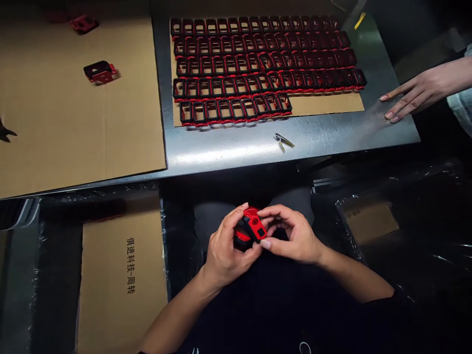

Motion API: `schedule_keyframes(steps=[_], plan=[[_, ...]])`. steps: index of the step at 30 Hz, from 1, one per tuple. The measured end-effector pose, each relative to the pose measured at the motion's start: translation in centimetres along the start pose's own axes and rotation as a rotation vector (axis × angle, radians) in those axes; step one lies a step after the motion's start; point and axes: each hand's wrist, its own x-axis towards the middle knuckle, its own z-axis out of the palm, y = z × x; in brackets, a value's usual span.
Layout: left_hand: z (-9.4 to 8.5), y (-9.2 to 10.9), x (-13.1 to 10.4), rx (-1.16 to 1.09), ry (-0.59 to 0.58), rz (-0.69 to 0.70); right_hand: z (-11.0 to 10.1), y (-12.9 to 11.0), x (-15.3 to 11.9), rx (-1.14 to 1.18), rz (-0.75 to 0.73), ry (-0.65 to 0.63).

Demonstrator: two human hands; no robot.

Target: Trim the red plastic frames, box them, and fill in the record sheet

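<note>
1. Fingers of the left hand are clamped around a red-and-black part at the centre of the frame; the right hand has thumb and forefinger closed on its right edge.
2. Metal table spans the top. A broad cardboard sheet covers its upper left.
3. Lower left, a cardboard panel reads 俱进科技-周转 vertically. A smaller cardboard piece, right of centre, bears similar print, only partly legible. I can read no brand on the held part.
4. Upper centre, rows of similar parts stand on another cardboard sheet: four long rows and a shorter fifth. Those look set out; the held one seems unfinished, and how many are left cannot be told.
5. Upper right, another person's hand rests on the table.
6. Upper left, a loose part lies apart from the rows.
7. Smallest, a cutter-like tool lies below the fifth row.
</note>
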Motion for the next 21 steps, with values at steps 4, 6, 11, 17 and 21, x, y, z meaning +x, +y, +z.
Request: schedule_keyframes(steps=[4,6,11,17,21], plan=[[-0.1,-0.2,0.1,0.028,0.009,0.056,0.5,-0.4,0.4,-0.152,-0.029,0.019],[-0.1,-0.2,0.1,0.055,0.012,0.076,0.6,-0.5,0.5,-0.205,-0.031,0.026],[0.2,-0.5,-0.1,0.123,0.067,0.157,0.6,-0.3,0.6,-0.184,-0.028,0.031],[0.5,-1.1,-0.4,0.198,0.128,0.269,0.5,0.6,0.4,-0.054,-0.028,0.03],[0.3,-1.1,-0.4,0.229,0.146,0.301,0.2,1.4,0.3,0.052,0.033,-0.002]])
